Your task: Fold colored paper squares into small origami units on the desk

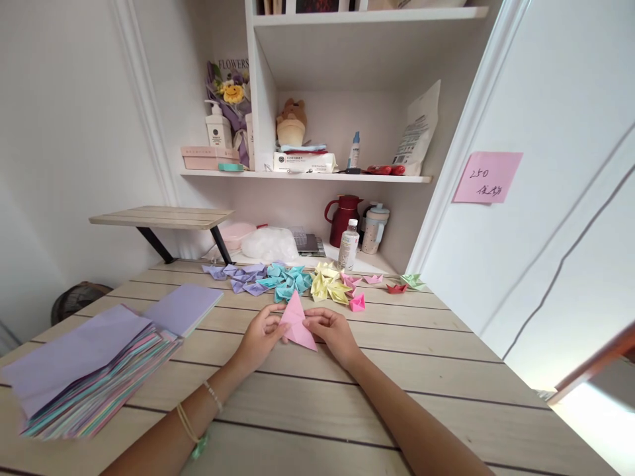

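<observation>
Pink paper part-folded between two hands, completed-looking pieces ranged behind

Wood-toned table [471, 403], slatted with dark lines; bears all items below.

Stack of coloured paper [114, 383], at table left, purple sheet uppermost, many colours at the edges. Judged to be unworked stock, and plentiful.

Purple paper block [186, 309], flat, just beyond the stack. Also judged unworked.

Left hand [262, 334]: thumb and fingers closed narrowly on the left side of the pink sheet [297, 327].

Right hand [333, 334]: thumb and fingertips pinching the right side of the same sheet.

Purple group [245, 277], turquoise group [286, 283] and yellow group [328, 284]: folded paper pieces, heaped in a row towards the far edge. Judged done; exact count not tellable, as pieces overlap.

Pink sheet: in both hands above the table's middle, near side of the row. Pointed outline, creases showing, flat rather than opened out. Judged partway through; folds remaining cannot be counted.

Green boat [413, 281], pale pink boat [373, 279], red boat [397, 289], bright pink piece [357, 303]: single small items at the row's right. Judged finished.
</observation>
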